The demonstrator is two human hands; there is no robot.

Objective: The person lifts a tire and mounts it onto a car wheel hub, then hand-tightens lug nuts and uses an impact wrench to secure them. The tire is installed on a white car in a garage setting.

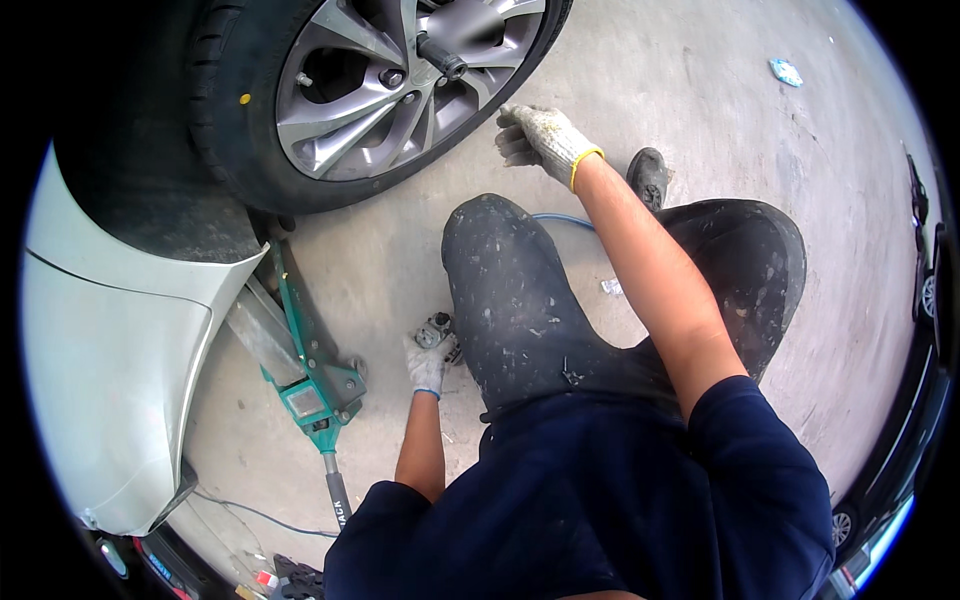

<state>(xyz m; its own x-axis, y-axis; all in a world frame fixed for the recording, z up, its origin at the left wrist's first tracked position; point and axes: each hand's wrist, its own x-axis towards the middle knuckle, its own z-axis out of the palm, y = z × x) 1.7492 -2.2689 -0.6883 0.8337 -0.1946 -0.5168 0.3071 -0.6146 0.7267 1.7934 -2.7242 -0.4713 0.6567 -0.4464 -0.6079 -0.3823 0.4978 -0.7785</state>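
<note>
My left hand (428,368), in a white work glove with a blue cuff, is low beside my left knee. Its fingers are closed around a dark grey impact wrench (436,330), partly hidden by the hand and my leg. My right hand (548,140), gloved in white with a yellow cuff, is by the lower right edge of the car wheel (345,130). Its fingers are stretched out and slightly bent, with nothing visible in them. A dark cylindrical socket (440,58) sticks out from the wheel near its hub.
A green floor jack (315,395) reaches under the pale car body (120,340) on the left. Behind my knees runs a blue hose (563,217). A blue-white wrapper (786,72) lies on the concrete floor at the upper right. Dark cars (900,430) stand along the right edge.
</note>
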